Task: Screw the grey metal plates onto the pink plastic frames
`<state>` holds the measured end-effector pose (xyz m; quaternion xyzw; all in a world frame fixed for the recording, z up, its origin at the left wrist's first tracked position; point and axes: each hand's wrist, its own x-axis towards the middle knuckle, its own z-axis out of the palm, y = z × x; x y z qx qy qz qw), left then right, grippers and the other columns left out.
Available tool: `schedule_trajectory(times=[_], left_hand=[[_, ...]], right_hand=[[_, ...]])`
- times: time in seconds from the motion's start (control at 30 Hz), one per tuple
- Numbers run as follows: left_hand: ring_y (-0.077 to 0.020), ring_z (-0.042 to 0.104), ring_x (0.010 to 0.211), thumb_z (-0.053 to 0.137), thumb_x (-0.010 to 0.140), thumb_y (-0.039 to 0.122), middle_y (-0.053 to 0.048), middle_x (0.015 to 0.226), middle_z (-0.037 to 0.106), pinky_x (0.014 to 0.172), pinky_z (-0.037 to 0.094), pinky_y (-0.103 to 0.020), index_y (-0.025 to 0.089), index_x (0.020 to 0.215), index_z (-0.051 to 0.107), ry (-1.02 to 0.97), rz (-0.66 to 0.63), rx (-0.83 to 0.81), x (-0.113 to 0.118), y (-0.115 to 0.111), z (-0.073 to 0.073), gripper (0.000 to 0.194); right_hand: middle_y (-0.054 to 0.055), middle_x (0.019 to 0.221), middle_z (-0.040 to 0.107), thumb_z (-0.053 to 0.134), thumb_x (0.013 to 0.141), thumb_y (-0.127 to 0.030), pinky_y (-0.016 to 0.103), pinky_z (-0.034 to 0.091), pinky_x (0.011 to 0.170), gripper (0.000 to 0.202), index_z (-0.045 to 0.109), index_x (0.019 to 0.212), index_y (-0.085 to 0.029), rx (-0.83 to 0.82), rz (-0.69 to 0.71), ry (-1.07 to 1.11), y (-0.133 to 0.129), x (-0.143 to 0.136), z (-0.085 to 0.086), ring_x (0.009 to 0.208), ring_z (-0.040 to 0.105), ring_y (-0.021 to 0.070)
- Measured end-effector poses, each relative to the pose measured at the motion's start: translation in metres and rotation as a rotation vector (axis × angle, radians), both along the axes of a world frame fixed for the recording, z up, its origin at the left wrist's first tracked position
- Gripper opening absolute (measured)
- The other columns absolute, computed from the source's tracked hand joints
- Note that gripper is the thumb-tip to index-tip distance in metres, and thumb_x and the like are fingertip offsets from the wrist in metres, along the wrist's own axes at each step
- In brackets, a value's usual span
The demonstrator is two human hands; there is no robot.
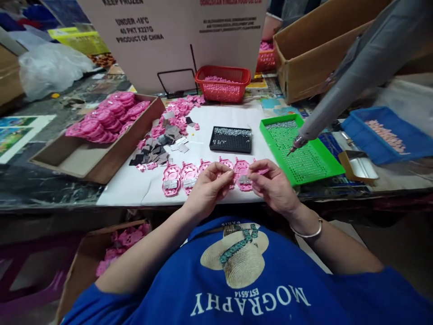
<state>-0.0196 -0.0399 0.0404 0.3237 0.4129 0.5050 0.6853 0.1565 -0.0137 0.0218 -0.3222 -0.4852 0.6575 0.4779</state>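
So the person right in front of me has a blue T-shirt [162, 284] with straw hats printed on it, plus a bangle [311, 235] on the right wrist. Both hands are over a row of pink casings [172, 175] lined up along the near edge of a white sheet [196, 124] on the desk [76, 186]. Left hand [210, 187]: thumb and fingers pinched nearly together over the middle of the row, but can't tell if there's anything tiny in there. Right hand [279, 189]: fingers curled in with a narrow gap, right by the casing near the row's right end; honestly can't tell if they're gripping it. A few casings have silvery plates in them. A bit past the row, on the left, there's a messy heap of dark and silver squares [155, 146], then a black tray [230, 141] of little metal bits, and a green tray [324, 158] off to the right with a grey power screwdriver [341, 97] slanting over it. Way back sits a red basket [219, 94] of pink parts, just in front of a big printed carton [176, 49].
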Motion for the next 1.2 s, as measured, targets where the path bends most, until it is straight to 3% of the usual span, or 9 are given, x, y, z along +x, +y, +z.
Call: schedule_trajectory(times=[0.13, 0.3, 0.57, 0.67, 0.73, 0.83, 0.97, 1.07, 1.2], left_hand=[[-0.0011, 0.042, 0.043, 0.085, 0.071, 0.042, 0.008, 0.061, 0.055, 0.039, 0.024, -0.011, 0.018, 0.085, 0.055, 0.043, 0.019, 0.016, 0.003, 0.004, -0.005, 0.042], [-0.0018, 0.041, 0.043, 0.081, 0.075, 0.044, 0.007, 0.062, 0.055, 0.038, 0.021, -0.012, 0.019, 0.087, 0.054, 0.047, 0.004, 0.045, 0.005, 0.005, -0.011, 0.039], [-0.0016, 0.040, 0.040, 0.076, 0.080, 0.045, 0.006, 0.067, 0.058, 0.036, 0.022, -0.014, 0.019, 0.088, 0.054, 0.116, -0.041, 0.092, 0.007, 0.004, -0.013, 0.035], [-0.0025, 0.042, 0.042, 0.076, 0.081, 0.044, 0.004, 0.070, 0.059, 0.037, 0.023, -0.015, 0.018, 0.088, 0.055, 0.130, -0.077, 0.100, 0.008, 0.004, -0.012, 0.034], [-0.0031, 0.042, 0.043, 0.075, 0.082, 0.045, 0.004, 0.067, 0.058, 0.037, 0.022, -0.015, 0.017, 0.086, 0.056, 0.122, -0.099, 0.096, 0.008, 0.004, -0.011, 0.034], [-0.0032, 0.039, 0.041, 0.071, 0.083, 0.051, 0.003, 0.066, 0.058, 0.037, 0.019, -0.016, 0.016, 0.083, 0.058, 0.109, -0.131, 0.077, 0.010, 0.004, -0.008, 0.037], [-0.0030, 0.037, 0.042, 0.071, 0.082, 0.055, 0.003, 0.062, 0.055, 0.039, 0.019, -0.018, 0.014, 0.076, 0.061, 0.169, -0.158, 0.088, 0.011, 0.004, -0.007, 0.042], [-0.0033, 0.034, 0.043, 0.075, 0.080, 0.052, 0.005, 0.053, 0.046, 0.041, 0.020, -0.018, 0.014, 0.075, 0.063, 0.209, -0.151, 0.118, 0.012, 0.004, -0.008, 0.040], [-0.0027, 0.034, 0.042, 0.077, 0.077, 0.049, 0.006, 0.053, 0.046, 0.041, 0.016, -0.018, 0.015, 0.068, 0.057, 0.140, -0.146, 0.039, 0.013, 0.006, -0.007, 0.041]], right_hand=[[-0.006, 0.072, 0.049, 0.083, 0.070, -0.045, 0.012, 0.024, 0.035, 0.038, 0.060, 0.090, -0.022, -0.326, 0.075, 0.212, 0.007, 0.011, 0.008, 0.050, 0.039, 0.0025], [-0.007, 0.066, 0.046, 0.074, 0.080, -0.047, 0.014, 0.011, 0.033, 0.034, 0.055, 0.077, -0.019, -0.295, 0.158, 0.083, 0.004, 0.019, 0.010, 0.041, 0.022, 0.0001], [-0.003, 0.072, 0.063, 0.069, 0.086, -0.026, 0.021, 0.044, 0.051, 0.023, 0.069, 0.109, -0.022, 0.411, -0.070, -0.507, -0.002, 0.014, 0.005, 0.056, 0.053, 0.0071], [0.000, 0.079, 0.068, 0.069, 0.087, -0.021, 0.024, 0.049, 0.061, 0.021, 0.071, 0.108, -0.023, 0.731, -0.085, -0.607, 0.001, 0.015, 0.004, 0.066, 0.060, 0.0102], [0.002, 0.083, 0.070, 0.068, 0.088, -0.022, 0.025, 0.049, 0.064, 0.011, 0.073, 0.098, -0.022, 0.812, -0.107, -0.630, 0.002, 0.016, 0.003, 0.071, 0.062, 0.0116], [0.001, 0.075, 0.068, 0.070, 0.088, -0.031, 0.025, 0.046, 0.060, 0.012, 0.070, 0.085, -0.019, 0.584, -0.156, -0.594, 0.002, 0.016, 0.002, 0.066, 0.060, 0.0111], [-0.006, 0.053, 0.050, 0.070, 0.086, -0.046, 0.022, 0.032, 0.044, 0.029, 0.063, 0.079, -0.018, 0.192, -0.107, -0.432, 0.001, 0.017, 0.000, 0.045, 0.040, 0.0061], [-0.008, 0.051, 0.047, 0.070, 0.085, -0.049, 0.021, 0.027, 0.042, 0.033, 0.061, 0.079, -0.018, 0.120, -0.071, -0.394, 0.001, 0.018, -0.001, 0.043, 0.036, 0.0049], [-0.007, 0.055, 0.049, 0.065, 0.088, -0.050, 0.022, 0.031, 0.042, 0.031, 0.066, 0.091, -0.019, 0.186, -0.151, -0.412, 0.002, 0.024, 0.004, 0.044, 0.040, 0.0063]])
